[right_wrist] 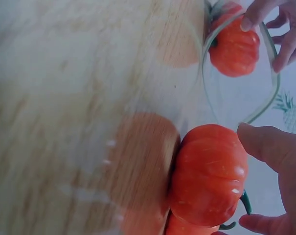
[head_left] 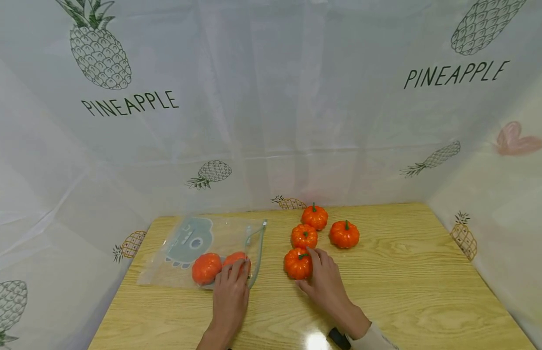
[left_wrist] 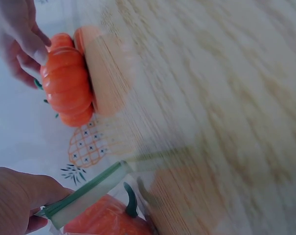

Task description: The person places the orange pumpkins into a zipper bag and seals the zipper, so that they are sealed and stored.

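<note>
A clear zip bag (head_left: pixel 172 274) with a blue monster print and a green zip strip lies on the left of the table. Two orange toy pumpkins (head_left: pixel 206 268) are inside it. My left hand (head_left: pixel 230 291) pinches the bag by its green strip (left_wrist: pixel 89 191), and the bag's mouth gapes toward the right in the right wrist view. My right hand (head_left: pixel 325 282) holds the nearest loose pumpkin (head_left: pixel 297 265) from its right side, thumb at its near edge and fingers by the green stem (right_wrist: pixel 245 201). That pumpkin rests on the table.
Behind the held pumpkin stand a second pumpkin (head_left: pixel 304 236) and a third pumpkin (head_left: pixel 314 217) in a line, with another pumpkin (head_left: pixel 344 234) to their right. White pineapple-printed sheeting (head_left: pixel 271 121) walls off the back and sides of the wooden table (head_left: pixel 419 282).
</note>
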A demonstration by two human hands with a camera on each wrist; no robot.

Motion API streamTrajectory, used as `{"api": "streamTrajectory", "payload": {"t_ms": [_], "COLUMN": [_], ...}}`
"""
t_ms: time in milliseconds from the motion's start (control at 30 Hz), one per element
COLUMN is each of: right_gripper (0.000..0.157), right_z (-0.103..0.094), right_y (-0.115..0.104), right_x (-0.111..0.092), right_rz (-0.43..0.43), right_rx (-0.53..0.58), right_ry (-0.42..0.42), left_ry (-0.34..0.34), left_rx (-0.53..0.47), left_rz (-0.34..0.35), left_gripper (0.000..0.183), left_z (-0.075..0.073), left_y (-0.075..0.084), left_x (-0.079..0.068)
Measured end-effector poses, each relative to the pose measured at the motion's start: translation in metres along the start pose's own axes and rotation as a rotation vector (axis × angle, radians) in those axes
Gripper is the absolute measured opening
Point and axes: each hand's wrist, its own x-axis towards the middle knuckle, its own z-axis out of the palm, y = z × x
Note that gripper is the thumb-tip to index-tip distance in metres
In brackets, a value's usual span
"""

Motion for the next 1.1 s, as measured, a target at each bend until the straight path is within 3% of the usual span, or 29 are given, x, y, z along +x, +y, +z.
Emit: {"api": "streamTrajectory", "payload": {"t_ms": [333, 867, 1100], "right_gripper": [0.088, 0.079, 0.077], "right_z": [0.004, 0.007, 0.006], "right_y": [0.001, 0.0, -0.01], "right_x": [-0.001, 0.003, 0.004], "right_rz": [0.057, 0.136, 0.162], "right_rx": [0.031, 0.041, 0.104], "right_ry": [-0.082, -0.116, -0.138], "left_ry": [-0.002, -0.009, 0.001], "left_rx": [0.007, -0.004, -0.007], "left_rz": [-0.007, -0.006, -0.002], "left_gripper": [0.054, 0.054, 0.052], "left_z": [0.0, 0.002, 0.002], "left_y": [0.0, -0.002, -0.002], "left_x": [0.001, -0.002, -0.001]}}
